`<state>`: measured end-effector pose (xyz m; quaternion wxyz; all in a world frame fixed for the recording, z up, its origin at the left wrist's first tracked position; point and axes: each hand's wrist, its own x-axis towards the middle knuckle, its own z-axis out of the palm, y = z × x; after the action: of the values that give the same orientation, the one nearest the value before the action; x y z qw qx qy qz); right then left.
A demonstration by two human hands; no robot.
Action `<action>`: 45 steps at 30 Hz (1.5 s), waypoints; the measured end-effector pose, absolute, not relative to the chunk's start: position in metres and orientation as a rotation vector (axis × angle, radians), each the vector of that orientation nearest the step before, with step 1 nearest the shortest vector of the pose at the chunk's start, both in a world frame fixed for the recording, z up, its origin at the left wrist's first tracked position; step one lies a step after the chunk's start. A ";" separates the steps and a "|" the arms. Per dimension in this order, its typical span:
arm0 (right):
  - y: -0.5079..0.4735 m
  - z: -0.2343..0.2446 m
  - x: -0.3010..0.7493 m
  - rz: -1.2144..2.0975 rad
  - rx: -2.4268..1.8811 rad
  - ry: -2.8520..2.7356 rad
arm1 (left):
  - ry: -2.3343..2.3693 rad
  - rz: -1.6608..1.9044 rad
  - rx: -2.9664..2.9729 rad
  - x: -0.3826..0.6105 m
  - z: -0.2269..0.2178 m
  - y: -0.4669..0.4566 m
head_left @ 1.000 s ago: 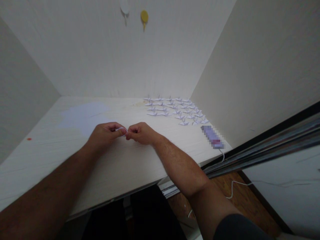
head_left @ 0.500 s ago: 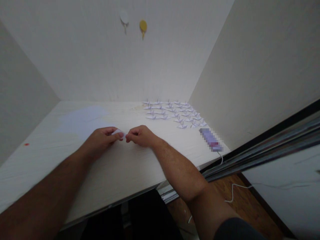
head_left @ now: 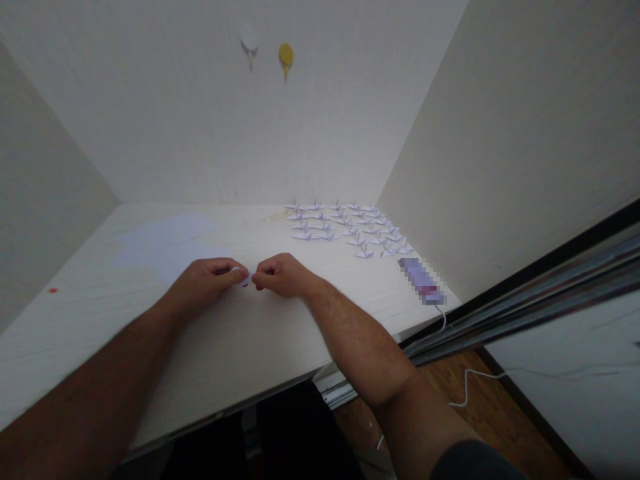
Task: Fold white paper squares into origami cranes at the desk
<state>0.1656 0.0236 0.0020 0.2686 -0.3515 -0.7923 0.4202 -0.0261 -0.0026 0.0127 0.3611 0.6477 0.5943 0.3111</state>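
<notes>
A pale wooden bench (head_left: 240, 333) sat boxed in by cream walls (head_left: 500, 133), the back wall (head_left: 200, 133) bearing a white hook (head_left: 249, 39) and a yellow hook (head_left: 286, 55) side by side. Past the bench's front right corner showed brown floor (head_left: 483, 397) and a metal rail (head_left: 525, 303).

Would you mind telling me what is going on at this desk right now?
A person pinches a small piece of white paper between the left hand and the right hand, low over the white desk. Both hands grip it at the fingertips, close together. At the back right of the desk, folded paper cranes sit in rows. A pale sheet lies at the back left, and a blurred device with a white cable rests near the right edge.
</notes>
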 end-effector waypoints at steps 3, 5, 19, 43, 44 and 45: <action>0.023 0.002 0.164 1.153 -0.927 -2.140 | 1.508 0.868 1.682 -0.028 0.009 0.000; 0.023 0.003 0.164 1.142 -0.924 -2.138 | 1.498 0.919 1.679 -0.028 0.008 0.002; 0.023 0.002 0.167 1.097 -0.996 -2.093 | 1.338 0.932 1.594 -0.024 0.009 -0.005; 0.027 0.000 0.160 1.105 -0.981 -1.619 | 1.045 1.150 1.137 -0.016 0.004 -0.008; 0.027 0.000 0.159 1.123 -0.965 -1.596 | 1.037 1.147 1.132 -0.016 0.004 -0.009; 0.027 0.000 0.159 1.134 -0.950 -1.576 | 1.025 1.145 1.133 -0.016 0.004 -0.009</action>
<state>0.1585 0.0269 -0.0005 0.4704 -0.3878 -0.6434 0.4630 -0.0162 -0.0087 0.0035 0.5779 0.4844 0.4381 0.4893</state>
